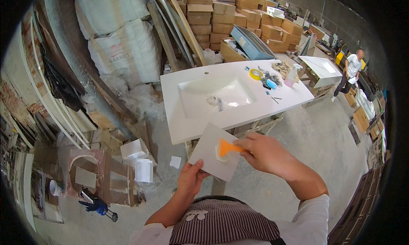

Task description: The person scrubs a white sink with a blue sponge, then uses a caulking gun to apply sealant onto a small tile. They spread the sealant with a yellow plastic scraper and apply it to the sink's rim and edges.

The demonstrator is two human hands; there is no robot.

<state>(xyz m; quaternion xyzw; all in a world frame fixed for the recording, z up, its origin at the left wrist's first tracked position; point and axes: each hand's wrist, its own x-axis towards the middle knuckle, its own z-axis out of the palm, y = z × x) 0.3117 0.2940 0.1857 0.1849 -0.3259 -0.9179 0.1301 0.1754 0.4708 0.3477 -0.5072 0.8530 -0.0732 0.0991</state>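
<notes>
My left hand [191, 176] is closed on the lower left edge of a flat, square, light grey board [207, 150], thumb on top. My right hand [260, 151] grips an orange plastic scraper [228, 147], its wide blade against the board. A small patch of whitish paste [220, 154] lies on the board under the blade. Just beyond the board stands a white sink countertop [175, 124] with a shallow basin, in which a crumpled scrap [212, 100] lies.
On the countertop's right are yellow tape [256, 74], rags, and a spray bottle [292, 75] with pink liquid. Cardboard boxes [200, 21] and large white sacks [123, 53] stand behind. A person [352, 68] walks at the right. A blue tool [99, 207] is on the floor, left.
</notes>
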